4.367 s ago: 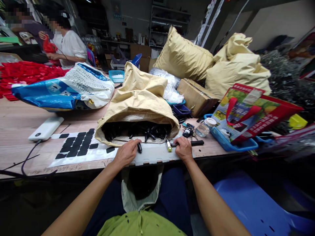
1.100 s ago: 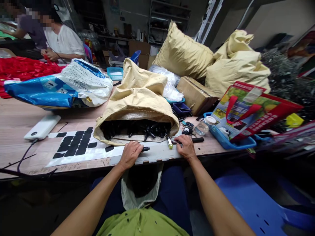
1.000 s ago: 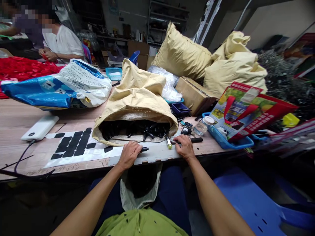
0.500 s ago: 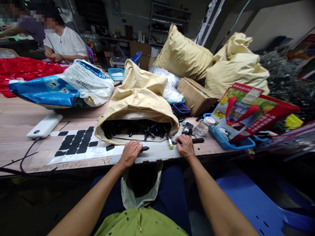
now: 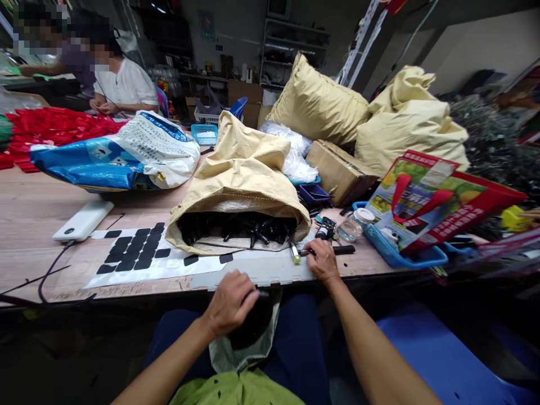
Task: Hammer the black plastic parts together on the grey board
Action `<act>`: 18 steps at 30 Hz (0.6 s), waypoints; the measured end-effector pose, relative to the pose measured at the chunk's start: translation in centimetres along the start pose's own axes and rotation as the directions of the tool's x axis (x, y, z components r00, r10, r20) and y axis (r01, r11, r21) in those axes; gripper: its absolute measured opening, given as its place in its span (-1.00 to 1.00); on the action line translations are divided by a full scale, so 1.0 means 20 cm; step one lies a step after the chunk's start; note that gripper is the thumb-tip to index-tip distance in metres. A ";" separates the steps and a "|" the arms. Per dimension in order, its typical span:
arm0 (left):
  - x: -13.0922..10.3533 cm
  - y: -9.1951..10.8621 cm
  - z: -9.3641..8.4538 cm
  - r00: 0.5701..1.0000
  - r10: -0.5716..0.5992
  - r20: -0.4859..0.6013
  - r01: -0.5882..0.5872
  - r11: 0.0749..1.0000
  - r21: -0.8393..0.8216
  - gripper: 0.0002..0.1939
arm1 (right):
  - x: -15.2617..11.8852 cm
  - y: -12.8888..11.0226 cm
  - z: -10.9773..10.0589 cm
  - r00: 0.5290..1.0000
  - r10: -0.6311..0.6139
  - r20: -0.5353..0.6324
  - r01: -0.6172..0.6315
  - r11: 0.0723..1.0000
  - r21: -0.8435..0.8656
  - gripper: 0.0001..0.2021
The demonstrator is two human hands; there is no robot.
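Left hand (image 5: pixel 231 302) and right hand (image 5: pixel 324 260) before a tan sack (image 5: pixel 247 174)

The left hand, below the sack and over a pale bag (image 5: pixel 241 360), is curled, its thumb pressed against a dark piece (image 5: pixel 264 294). The right hand, near the sack's lower right, closes over a hammer (image 5: pixel 345 250). Black parts (image 5: pixel 257 232) lie inside the sack's mouth; left of it, black patches (image 5: pixel 139 247) cover a white sheet (image 5: pixel 177 267).

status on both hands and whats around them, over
Left hand closed on black piece, over open lap bag. Right hand around black-handled tool on table. Open tan sack of black parts just beyond.
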State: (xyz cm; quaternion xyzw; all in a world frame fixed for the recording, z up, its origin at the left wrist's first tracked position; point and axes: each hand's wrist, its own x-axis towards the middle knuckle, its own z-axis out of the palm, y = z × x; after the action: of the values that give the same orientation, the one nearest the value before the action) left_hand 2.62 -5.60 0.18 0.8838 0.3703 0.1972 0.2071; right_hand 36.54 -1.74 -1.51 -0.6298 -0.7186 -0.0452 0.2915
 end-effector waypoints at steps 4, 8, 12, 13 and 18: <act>-0.18 0.03 0.20 0.963 -0.066 0.261 0.088 0.993 -0.074 -0.63 | 0.00 0.00 0.01 1.000 0.005 0.001 -0.005 1.000 0.001 -0.82; -0.26 -0.01 0.33 0.882 -0.279 0.380 0.314 0.949 -0.032 -0.75 | 0.00 0.00 0.00 1.000 0.006 0.007 -0.006 1.000 0.001 -0.83; -0.18 0.00 0.19 0.904 -0.151 0.400 0.214 0.970 -0.118 -0.83 | 0.00 0.00 0.00 1.000 -0.001 0.002 0.001 1.000 0.007 -0.83; -0.14 0.01 0.13 0.927 -0.117 0.355 0.181 0.971 -0.155 -0.85 | 0.00 0.00 0.00 1.000 -0.002 0.000 0.002 1.000 0.008 -0.83; 0.21 -0.11 -0.16 0.966 -0.221 -0.131 0.201 0.968 -0.153 -0.71 | 0.00 0.01 0.00 1.000 -0.004 -0.004 0.004 1.000 0.013 -0.83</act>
State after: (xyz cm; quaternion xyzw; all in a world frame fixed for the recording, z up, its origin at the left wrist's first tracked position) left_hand 2.49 -0.52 2.49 0.8058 0.4622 0.2636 0.2598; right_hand 36.61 -1.73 -1.64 -0.6263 -0.7195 -0.0427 0.2969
